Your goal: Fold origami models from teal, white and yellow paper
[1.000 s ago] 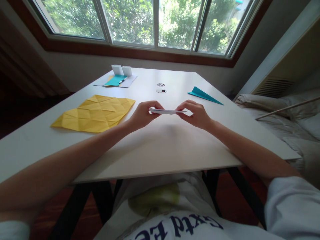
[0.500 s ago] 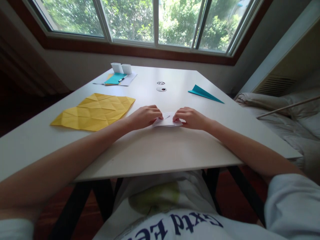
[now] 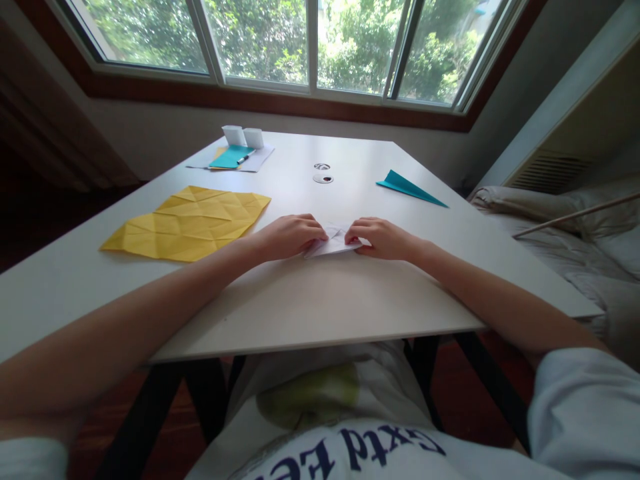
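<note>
A small folded sheet of white paper (image 3: 332, 247) lies on the table between my two hands, near the middle of the view. My left hand (image 3: 295, 235) grips its left side, fingers curled down onto it. On the other side my right hand (image 3: 379, 237) pinches the right part between thumb and fingers. Creases and a raised flap show in the paper between the fingertips. Its far edge is partly hidden by my fingers.
On the white table (image 3: 320, 300), a creased yellow paper (image 3: 190, 223) lies left of my hands. A teal paper plane (image 3: 407, 188) rests at the right. Back left are teal paper (image 3: 231, 157), a pen (image 3: 246, 157) and white folded paper pieces (image 3: 243, 137).
The white paper has turned slightly, its right side now a little higher and its left corner lower. Both hands have shifted slightly and keep their hold.
</note>
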`<state>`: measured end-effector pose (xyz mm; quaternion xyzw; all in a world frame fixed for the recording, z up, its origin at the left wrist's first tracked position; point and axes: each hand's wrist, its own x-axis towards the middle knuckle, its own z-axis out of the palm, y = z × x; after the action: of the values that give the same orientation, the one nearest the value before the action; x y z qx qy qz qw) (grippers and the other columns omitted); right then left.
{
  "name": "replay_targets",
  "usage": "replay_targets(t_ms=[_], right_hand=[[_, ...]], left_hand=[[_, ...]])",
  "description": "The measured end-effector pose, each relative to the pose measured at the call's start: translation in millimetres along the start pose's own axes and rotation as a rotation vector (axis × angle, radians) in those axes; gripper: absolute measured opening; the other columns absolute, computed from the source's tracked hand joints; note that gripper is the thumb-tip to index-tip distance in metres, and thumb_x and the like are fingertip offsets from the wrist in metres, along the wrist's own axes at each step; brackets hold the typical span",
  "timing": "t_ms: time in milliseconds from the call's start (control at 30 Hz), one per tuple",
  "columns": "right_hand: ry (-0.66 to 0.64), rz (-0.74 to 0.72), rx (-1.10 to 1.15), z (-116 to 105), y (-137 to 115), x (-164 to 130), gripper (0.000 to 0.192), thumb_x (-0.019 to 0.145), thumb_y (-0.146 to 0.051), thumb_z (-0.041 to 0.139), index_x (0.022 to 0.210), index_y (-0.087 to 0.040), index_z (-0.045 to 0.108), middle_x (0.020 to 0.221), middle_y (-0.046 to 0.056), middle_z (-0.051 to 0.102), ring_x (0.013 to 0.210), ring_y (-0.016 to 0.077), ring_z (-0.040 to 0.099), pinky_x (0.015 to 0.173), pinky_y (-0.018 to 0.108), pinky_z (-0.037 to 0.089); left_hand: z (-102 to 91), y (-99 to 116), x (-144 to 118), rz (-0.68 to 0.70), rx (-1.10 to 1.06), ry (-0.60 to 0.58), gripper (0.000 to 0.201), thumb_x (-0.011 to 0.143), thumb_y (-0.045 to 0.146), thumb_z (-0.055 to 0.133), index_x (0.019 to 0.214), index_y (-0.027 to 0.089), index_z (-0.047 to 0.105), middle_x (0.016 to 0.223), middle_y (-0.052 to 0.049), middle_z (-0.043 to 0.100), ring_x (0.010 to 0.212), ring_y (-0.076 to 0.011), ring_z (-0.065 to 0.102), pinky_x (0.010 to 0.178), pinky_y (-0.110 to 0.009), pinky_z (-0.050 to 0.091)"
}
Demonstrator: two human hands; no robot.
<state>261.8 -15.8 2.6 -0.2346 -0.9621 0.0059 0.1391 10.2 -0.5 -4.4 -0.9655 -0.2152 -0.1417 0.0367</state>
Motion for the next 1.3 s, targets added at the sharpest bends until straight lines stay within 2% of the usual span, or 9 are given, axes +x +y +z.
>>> replay_targets(t_ms=[400,533,733,900,1067,1300], right_hand=[[-0.013,0.004,0.087,-3,1,-1,0.020,0.084,-0.020,0.048,0.093,-0.017,0.066,0.090,0.008,0.066,0.079,0.0162,0.059,0.076,0.028,0.043],[0.008,0.018,0.113,-4,2,-1,0.024,0.087,-0.029,0.047,0.089,-0.016,0.067,0.082,0.007,0.066,0.073,0.0151,0.058,0.072,0.027,0.042],[0.133,0.232,0.178,5,1,1,0.022,0.083,-0.032,0.051,0.077,-0.016,0.065,0.070,0.003,0.062,0.062,0.0113,0.053,0.060,0.023,0.039],[0.192,0.439,0.212,11,0,4,0.017,0.077,-0.032,0.056,0.081,-0.018,0.064,0.073,0.000,0.063,0.064,0.0103,0.054,0.060,0.022,0.039],[0.172,0.494,0.194,13,0,7,0.023,0.077,-0.036,0.057,0.091,-0.018,0.062,0.077,0.001,0.064,0.067,0.0113,0.056,0.062,0.023,0.040],[0.143,0.573,0.096,15,2,10,0.023,0.079,-0.040,0.056,0.084,-0.018,0.062,0.076,0.001,0.063,0.066,0.0119,0.054,0.059,0.023,0.037]], left_hand=[[-1.8,6,-1,-0.006,0.002,-0.006,0.026,0.087,0.024,0.046,0.103,0.019,0.066,0.102,-0.007,0.068,0.096,-0.0184,0.060,0.082,-0.028,0.047],[-1.0,8,-1,-0.011,-0.054,0.021,0.025,0.085,0.023,0.048,0.100,0.019,0.067,0.101,-0.006,0.069,0.096,-0.0179,0.060,0.083,-0.028,0.048],[-0.6,9,1,-0.002,-0.168,0.049,0.023,0.082,0.020,0.050,0.094,0.019,0.070,0.097,-0.005,0.070,0.093,-0.0168,0.061,0.081,-0.027,0.048],[-2.7,11,2,-0.007,-0.240,0.020,0.022,0.081,0.021,0.051,0.093,0.019,0.069,0.093,-0.005,0.071,0.088,-0.0158,0.063,0.081,-0.026,0.048],[-8.3,15,2,-0.128,-0.226,-0.047,0.028,0.081,0.024,0.052,0.106,0.019,0.064,0.095,-0.003,0.070,0.080,-0.0147,0.064,0.073,-0.023,0.048],[-9.5,14,2,-0.032,-0.249,-0.049,0.027,0.083,0.023,0.051,0.103,0.026,0.069,0.109,-0.002,0.068,0.094,-0.0148,0.064,0.083,-0.022,0.047]])
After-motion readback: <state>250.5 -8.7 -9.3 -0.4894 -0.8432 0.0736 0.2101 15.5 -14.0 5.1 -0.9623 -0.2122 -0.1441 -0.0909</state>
